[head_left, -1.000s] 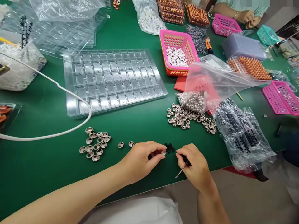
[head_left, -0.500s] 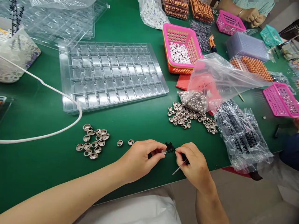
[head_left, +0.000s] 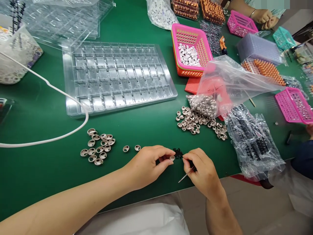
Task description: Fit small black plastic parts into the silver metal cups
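My left hand (head_left: 151,164) pinches a small silvery metal cup (head_left: 172,158) between thumb and fingertips. Close by on its right, my right hand (head_left: 201,171) has a thin metal rod (head_left: 186,174) held across the palm, its tip pointing down and left. The right thumb and index finger are pressed together beside a little heap of tiny black parts (head_left: 178,153); whether they pinch one is too small to tell. Two metal cups (head_left: 126,148) lie left of my left hand. Farther left sits a group of similar cups (head_left: 99,149), each with a hole.
A clear compartment tray (head_left: 119,78) lies behind my hands, with a white cable (head_left: 61,138) over its left corner. A pile of metal rings (head_left: 190,120), a pink basket (head_left: 192,49) of white ovals and bagged black parts (head_left: 254,143) are to the right. A co-worker's hands (head_left: 266,19) rest at the back.
The rod in my right hand has swung slightly, its lower tip now a little farther left. The left hand keeps its hold on the cup. The whole view has shifted slightly.
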Demonstrator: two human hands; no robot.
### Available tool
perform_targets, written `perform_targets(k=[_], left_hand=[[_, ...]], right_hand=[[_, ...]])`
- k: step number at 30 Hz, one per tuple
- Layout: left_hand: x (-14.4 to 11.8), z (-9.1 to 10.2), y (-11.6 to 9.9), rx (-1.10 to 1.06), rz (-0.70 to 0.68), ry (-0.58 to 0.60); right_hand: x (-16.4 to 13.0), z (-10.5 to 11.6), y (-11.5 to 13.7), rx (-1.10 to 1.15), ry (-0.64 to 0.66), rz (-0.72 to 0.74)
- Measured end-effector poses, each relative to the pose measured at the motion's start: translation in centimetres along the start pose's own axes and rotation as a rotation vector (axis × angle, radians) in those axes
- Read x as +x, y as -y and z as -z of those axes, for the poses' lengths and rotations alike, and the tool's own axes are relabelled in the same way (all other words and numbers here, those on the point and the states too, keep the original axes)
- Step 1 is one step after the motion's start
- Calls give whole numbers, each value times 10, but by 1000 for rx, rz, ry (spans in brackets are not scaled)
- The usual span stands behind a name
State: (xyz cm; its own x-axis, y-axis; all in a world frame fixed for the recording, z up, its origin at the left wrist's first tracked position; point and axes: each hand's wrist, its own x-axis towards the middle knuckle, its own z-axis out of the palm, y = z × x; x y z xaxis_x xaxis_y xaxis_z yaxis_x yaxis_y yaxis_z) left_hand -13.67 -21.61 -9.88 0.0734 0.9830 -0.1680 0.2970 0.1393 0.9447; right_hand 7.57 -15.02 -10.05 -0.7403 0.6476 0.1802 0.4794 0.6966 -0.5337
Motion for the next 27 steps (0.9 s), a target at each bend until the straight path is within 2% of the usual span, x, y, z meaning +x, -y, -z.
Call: perform_targets(k=[20,27], left_hand=[[0,0,0,6,-41,-6],[0,-1,0,-2,-32,1]], right_hand=[[9,2,2,-142,115,48],[8,0,2,-143,79,29]])
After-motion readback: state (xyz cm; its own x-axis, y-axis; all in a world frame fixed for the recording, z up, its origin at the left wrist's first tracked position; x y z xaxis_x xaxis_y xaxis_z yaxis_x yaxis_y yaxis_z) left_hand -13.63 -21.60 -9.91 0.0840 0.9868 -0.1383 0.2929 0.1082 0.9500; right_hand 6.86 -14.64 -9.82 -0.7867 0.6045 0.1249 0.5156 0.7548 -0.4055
